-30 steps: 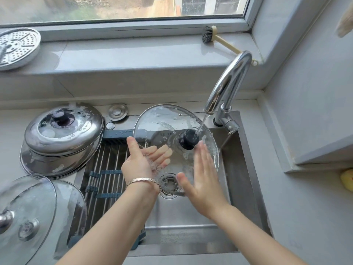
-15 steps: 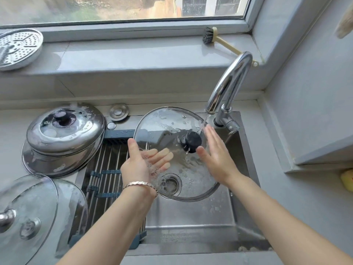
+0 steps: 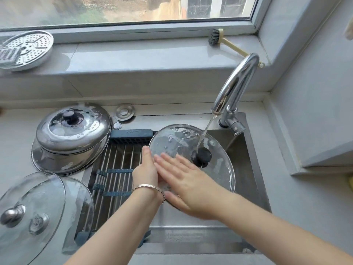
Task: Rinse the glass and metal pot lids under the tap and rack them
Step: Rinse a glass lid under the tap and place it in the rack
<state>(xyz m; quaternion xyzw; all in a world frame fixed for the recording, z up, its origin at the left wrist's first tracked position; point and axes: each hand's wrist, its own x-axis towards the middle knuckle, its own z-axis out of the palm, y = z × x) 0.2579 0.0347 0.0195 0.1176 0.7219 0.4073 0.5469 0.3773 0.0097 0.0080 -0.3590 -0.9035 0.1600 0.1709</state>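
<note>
the sink [image 3: 250, 169] holds one glass lid [image 3: 177, 142], tilted over its right half with the black knob [image 3: 202, 155] facing the person. a thin stream of water [image 3: 207, 127] from the tap [image 3: 236, 83], which is fixed at the sink's back right corner, lands just above the knob. the left hand [image 3: 146, 173] grips the lid's left rim with the thumb up along the near face (its fingers are hidden behind the other hand), and a bracelet [image 3: 150, 188] sits at the wrist. the right hand [image 3: 189, 186] lies flat on the wet glass, fingers straight and gripping nothing, blurred at the tips.

a rack [image 3: 114, 159] of metal rods with blue bars covers the sink's left half. a faint mark on its back bar is too small to read.

on the counter by the sink's back left corner, a domed metal lid [image 3: 74, 129] with a dark knob, wet and foamy, sits on a larger metal lid [image 3: 57, 165] whose rim overlaps the rack's left edge. at the counter's front left, two more glass lids [image 3: 32, 207] with metal knobs overlap, and the right one reaches over the rack's front left corner. a round metal plug [image 3: 125, 111] lies at the counter's back edge behind the rack. on the windowsill [image 3: 133, 60], a holed steamer plate [image 3: 26, 48] rests at the left end and a brush [image 3: 215, 38] at the right end, its handle running behind the tap.
</note>
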